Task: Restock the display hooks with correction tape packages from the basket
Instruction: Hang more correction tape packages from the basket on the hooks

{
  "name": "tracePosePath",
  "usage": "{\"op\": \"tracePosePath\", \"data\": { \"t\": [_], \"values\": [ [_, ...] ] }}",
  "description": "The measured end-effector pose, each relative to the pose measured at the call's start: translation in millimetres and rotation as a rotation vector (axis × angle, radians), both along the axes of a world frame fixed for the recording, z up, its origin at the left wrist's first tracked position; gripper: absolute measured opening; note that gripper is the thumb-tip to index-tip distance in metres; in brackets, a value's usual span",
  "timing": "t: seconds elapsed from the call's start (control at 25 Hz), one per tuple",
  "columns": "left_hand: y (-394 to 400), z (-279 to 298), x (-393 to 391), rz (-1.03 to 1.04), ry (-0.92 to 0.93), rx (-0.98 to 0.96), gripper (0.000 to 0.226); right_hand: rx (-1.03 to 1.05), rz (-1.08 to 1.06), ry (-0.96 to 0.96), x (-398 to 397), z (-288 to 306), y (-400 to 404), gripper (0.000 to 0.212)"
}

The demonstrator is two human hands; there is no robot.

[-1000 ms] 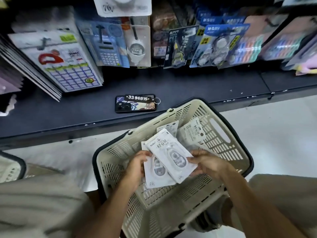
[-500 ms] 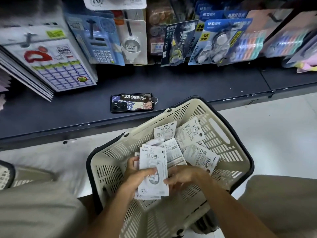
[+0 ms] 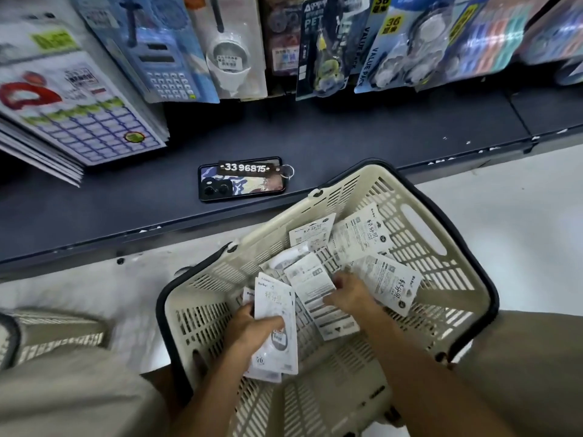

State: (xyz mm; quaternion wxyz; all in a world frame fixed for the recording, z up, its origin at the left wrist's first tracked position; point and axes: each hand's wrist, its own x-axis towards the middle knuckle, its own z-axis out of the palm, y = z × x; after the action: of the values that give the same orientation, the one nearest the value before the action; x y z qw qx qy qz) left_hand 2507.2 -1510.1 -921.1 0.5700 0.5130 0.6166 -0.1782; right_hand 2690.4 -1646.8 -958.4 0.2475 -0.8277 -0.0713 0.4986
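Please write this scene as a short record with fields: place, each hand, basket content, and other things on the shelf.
place: shop aisle, dark shelf with hanging goods above
left hand: grips a small stack of correction tape packages over the basket
right hand: reaches into the loose packages, fingers on one; grip unclear
basket: cream plastic, dark rim, on the floor, several packages inside
shelf item: phone lying flat, number tag on it

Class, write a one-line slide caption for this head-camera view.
Left hand holds a stack of packages; right hand reaches into the basket.
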Motion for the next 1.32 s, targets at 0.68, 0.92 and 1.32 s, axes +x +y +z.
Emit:
{"op": "tracePosePath", "data": {
  "t": [0.68, 0.92, 1.32],
  "values": [
    [-2.9, 117.8, 51.0, 0.127, -0.647, -0.337, 0.029, 0.882, -0.063, -0.22, 49.8, 225.7, -32.5, 0.031],
    [15.6, 213.0, 87.7, 0.101, -0.939, -0.251, 0.075, 1.022, 0.035, -0.422, 72.9, 329.2, -26.1, 0.027],
    [47.1, 378.0, 149.1, 0.052, -1.114, 0.238, 0.06, 1.049, -0.179, -0.141, 107.7, 424.8, 23.6, 0.058]
  ]
}}
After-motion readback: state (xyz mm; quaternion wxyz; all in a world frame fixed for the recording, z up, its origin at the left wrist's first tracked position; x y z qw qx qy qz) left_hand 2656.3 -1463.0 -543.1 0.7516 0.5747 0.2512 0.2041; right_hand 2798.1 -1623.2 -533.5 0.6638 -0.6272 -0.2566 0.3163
